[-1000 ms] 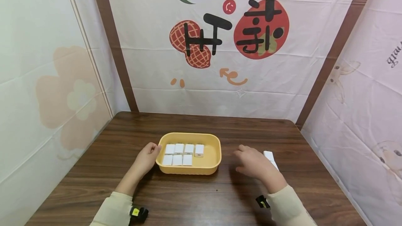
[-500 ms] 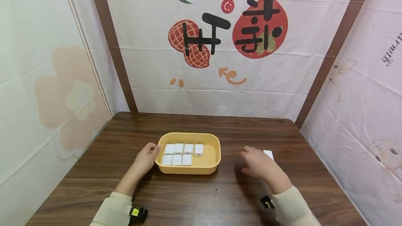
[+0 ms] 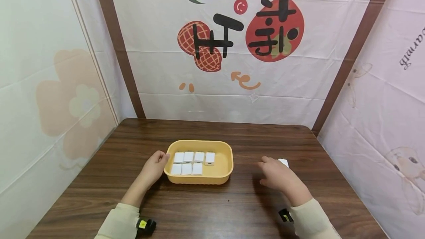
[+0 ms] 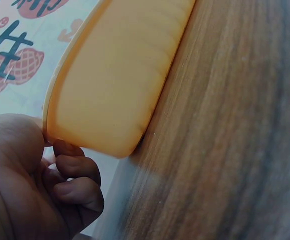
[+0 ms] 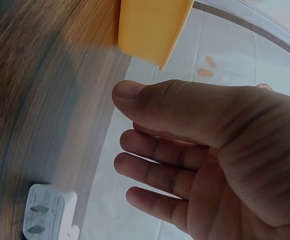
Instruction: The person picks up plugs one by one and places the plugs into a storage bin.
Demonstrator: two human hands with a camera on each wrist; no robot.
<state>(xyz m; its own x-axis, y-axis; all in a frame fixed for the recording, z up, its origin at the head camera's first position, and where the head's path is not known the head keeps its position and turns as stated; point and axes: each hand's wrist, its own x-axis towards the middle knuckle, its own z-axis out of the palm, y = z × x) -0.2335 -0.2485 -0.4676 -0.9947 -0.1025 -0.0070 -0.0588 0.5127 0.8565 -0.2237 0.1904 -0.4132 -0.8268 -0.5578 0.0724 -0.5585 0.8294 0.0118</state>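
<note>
My left hand (image 3: 153, 168) pinches the left rim of a yellow plastic basket (image 3: 199, 180) between thumb and curled fingers, as the left wrist view confirms. Inside the basket, several white charger plugs (image 3: 188, 157) lie in two rows toward the left. My right hand (image 3: 278, 174) hovers over the table to the right of the basket, fingers loosely bent and holding nothing. Partly behind it in the head view is another white charger plug (image 3: 283, 162). The right wrist view shows that charger's two metal prongs and printed face (image 5: 45, 212), apart from the fingers.
Under everything is a dark wood-grain table (image 3: 206, 213). White printed curtains (image 3: 232, 106) stand along its back and sides. A black wrist strap device (image 3: 146, 227) sits at the left sleeve, and a similar one (image 3: 285, 215) at the right sleeve.
My right hand has moved rightward, away from the basket and toward the charger on the table, covering more of what lies there. The left hand keeps its hold on the rim.
</note>
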